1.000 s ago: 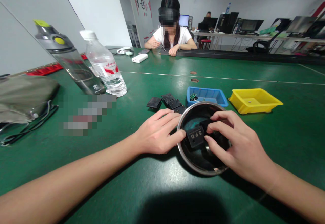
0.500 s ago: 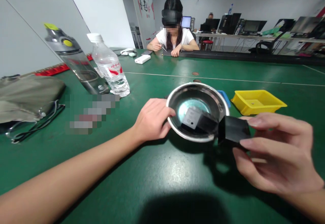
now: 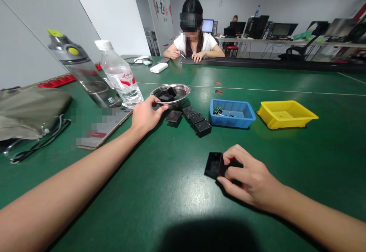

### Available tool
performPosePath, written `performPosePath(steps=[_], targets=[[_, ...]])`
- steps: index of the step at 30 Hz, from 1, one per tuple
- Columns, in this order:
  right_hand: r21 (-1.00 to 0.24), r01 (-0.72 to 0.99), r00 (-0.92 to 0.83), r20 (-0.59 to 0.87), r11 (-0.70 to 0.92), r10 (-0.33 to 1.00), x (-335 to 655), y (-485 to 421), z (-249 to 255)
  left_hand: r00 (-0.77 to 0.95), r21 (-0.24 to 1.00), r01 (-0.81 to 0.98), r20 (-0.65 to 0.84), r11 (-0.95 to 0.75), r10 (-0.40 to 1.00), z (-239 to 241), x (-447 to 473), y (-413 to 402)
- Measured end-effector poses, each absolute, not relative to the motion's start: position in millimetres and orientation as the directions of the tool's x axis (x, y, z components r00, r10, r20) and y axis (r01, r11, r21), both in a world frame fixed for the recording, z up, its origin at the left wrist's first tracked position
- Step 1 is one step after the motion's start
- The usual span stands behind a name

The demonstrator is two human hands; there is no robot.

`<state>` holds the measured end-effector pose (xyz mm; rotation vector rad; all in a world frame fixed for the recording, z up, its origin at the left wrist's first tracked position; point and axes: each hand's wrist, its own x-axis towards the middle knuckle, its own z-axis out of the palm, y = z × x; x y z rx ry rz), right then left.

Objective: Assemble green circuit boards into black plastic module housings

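- Gripping a black open-topped box [image 3: 214,164] by its right side, the right hand [image 3: 251,179] sat low at the near part of the green table [image 3: 171,191], thumb and fingers closed on it. More black showed between the fingers; whether it was a second piece, I could not tell.
- The two hands were well apart.
- To the left lay a phone [image 3: 116,124], partly blurred out, and a grey-green bag [image 3: 34,107] with dark cords.
- Four black blocks [image 3: 202,127] lay beyond the box, three in a slanting row and one just to their left.
- Right of the row stood a blue tray [image 3: 233,122] with a small green circuit board [image 3: 216,109] in it, and then a yellow tray [image 3: 283,123].
- The left hand [image 3: 147,116] touched the near left rim of a metal bowl [image 3: 179,104]; whether it pinched the rim, I could not tell. Black boxes [image 3: 167,95] lay inside.
- Left of the bowl were a clear bottle [image 3: 120,74] and a grey drinking bottle [image 3: 85,73].
- Across the table, a co-worker [image 3: 194,40] in a white top held a thin tool at a long black bar [image 3: 257,63].
- Monitors [image 3: 283,29] stood on desks at the back.
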<state>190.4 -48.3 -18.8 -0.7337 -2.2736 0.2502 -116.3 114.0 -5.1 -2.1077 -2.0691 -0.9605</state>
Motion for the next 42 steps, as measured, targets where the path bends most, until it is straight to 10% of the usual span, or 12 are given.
performPosePath(steps=[11, 23, 42], targets=[[-0.408, 0.379, -0.602, 0.573, 0.831, 0.556, 205.8, -27.3, -20.0, 0.004, 0.291, 0.947, 0.413, -0.136, 0.911, -6.6, -113.2, 110.1], [-0.499, 0.826, -0.039, 0.412, 0.261, 0.910, 255.4, 34.4, -27.5, 0.503, -0.056, 0.714, 0.734, -0.698, 0.456, -5.9, -91.3, 81.7], [-0.027, 0.694, -0.401, 0.815, 0.720, 0.418, 232.3, 2.8, -24.6, 0.769, -0.373, 0.462, 0.621, -0.804, 0.154, 2.9, -52.2, 35.9]])
